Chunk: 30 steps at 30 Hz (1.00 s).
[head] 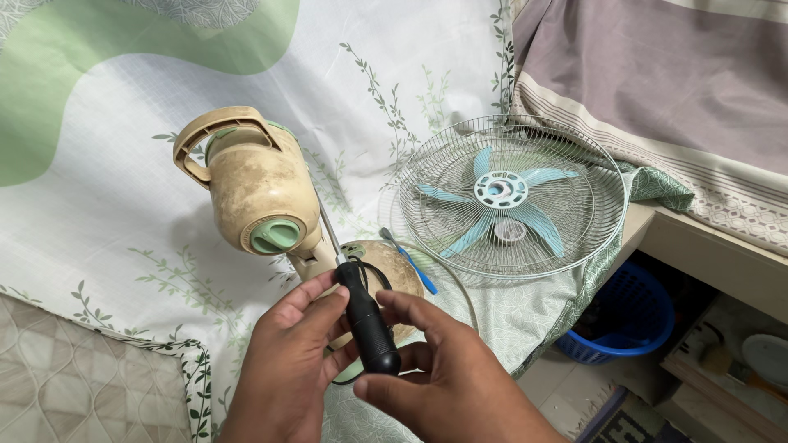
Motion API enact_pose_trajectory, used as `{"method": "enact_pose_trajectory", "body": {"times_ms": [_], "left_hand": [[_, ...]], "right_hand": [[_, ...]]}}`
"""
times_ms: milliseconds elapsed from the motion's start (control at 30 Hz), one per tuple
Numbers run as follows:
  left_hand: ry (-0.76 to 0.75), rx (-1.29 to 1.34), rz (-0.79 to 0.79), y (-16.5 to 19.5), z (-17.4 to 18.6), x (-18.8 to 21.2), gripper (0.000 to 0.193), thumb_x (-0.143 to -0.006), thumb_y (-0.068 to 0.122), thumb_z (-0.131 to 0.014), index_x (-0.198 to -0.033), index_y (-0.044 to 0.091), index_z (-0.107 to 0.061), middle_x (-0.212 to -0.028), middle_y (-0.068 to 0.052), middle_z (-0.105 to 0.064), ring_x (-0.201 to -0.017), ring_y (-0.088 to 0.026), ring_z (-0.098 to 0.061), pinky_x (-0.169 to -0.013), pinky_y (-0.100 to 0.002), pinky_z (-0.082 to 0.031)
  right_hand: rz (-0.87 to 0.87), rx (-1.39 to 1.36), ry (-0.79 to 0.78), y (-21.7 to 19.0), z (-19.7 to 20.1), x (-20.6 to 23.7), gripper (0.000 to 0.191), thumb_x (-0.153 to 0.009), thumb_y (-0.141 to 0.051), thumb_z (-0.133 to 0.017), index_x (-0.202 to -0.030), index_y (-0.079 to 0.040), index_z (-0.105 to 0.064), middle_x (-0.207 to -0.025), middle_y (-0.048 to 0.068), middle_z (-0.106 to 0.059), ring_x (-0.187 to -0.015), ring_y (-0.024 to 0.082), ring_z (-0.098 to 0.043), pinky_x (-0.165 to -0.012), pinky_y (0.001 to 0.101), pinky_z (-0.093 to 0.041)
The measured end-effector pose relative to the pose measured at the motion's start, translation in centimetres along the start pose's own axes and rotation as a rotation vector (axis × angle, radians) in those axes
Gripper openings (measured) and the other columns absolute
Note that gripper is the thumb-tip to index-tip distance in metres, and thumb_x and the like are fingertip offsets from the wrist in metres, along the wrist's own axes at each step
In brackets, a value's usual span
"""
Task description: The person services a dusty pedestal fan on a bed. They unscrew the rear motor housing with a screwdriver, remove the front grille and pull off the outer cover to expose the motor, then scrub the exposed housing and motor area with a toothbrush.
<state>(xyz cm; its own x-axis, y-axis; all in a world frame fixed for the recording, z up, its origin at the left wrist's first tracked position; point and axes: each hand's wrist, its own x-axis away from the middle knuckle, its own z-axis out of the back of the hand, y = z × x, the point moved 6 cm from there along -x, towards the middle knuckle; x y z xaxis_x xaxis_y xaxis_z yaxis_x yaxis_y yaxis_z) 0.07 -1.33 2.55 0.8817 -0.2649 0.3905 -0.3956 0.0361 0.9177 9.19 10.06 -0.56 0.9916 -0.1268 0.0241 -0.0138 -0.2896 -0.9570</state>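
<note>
Head view: both hands (369, 369) closed around ribbed black screwdriver (367, 316), metal shaft seemingly against grimy, rounded fan motor (258, 189).

The fan body (258, 193) is a dirty cream colour with brown smudges, and it has pale green parts. The screwdriver (367, 316) has a black handle and a shiny silver stick. The wire cage (509, 201) is white, and the fan blades (509, 205) under it are light blue. A small blue tool (414, 264) lies next to it. The sheet (123, 107) is white with a big soft green shape and little green leaf twigs. The blanket (657, 74) is grey-purple with cream stripes. The basket (628, 316) is bright blue.
</note>
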Motion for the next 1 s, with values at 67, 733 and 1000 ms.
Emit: {"method": "enact_pose_trajectory", "body": {"times_ms": [67,733,1000], "left_hand": [[-0.012,0.008,-0.008,0.0,-0.1,-0.2,0.036,-0.094,0.023,-0.062,-0.125,0.003,-0.065,-0.102,-0.006,-0.070,-0.091,-0.016,-0.065,-0.079,-0.037,-0.054],[-0.044,0.146,0.019,-2.4,1.1,-1.4,0.035,-0.092,0.024,-0.066,-0.120,0.003,-0.069,-0.088,-0.003,-0.070,-0.071,-0.011,-0.062,-0.056,-0.025,-0.046],[-0.025,0.164,0.001,-1.9,0.6,-1.2,0.036,-0.089,0.023,-0.072,-0.118,0.002,-0.069,-0.079,-0.001,-0.066,-0.062,-0.008,-0.056,-0.054,-0.024,-0.045]], "right_hand": [[0.022,-0.011,-0.020,-0.4,-0.1,0.0,0.075,-0.084,-0.002,-0.081,-0.152,-0.003,-0.048,-0.117,0.011,-0.075,-0.097,0.013,-0.076,-0.077,0.0267,-0.063],[-0.025,-0.029,-0.006,1.0,0.2,0.1,0.078,-0.089,-0.004,-0.071,-0.160,-0.007,-0.040,-0.130,0.015,-0.070,-0.098,0.016,-0.067,-0.084,0.0306,-0.057],[0.144,-0.130,-0.095,-1.1,-0.1,0.2,0.076,-0.087,0.002,-0.074,-0.156,0.001,-0.043,-0.130,0.010,-0.068,-0.108,0.014,-0.071,-0.090,0.0307,-0.059]]}}
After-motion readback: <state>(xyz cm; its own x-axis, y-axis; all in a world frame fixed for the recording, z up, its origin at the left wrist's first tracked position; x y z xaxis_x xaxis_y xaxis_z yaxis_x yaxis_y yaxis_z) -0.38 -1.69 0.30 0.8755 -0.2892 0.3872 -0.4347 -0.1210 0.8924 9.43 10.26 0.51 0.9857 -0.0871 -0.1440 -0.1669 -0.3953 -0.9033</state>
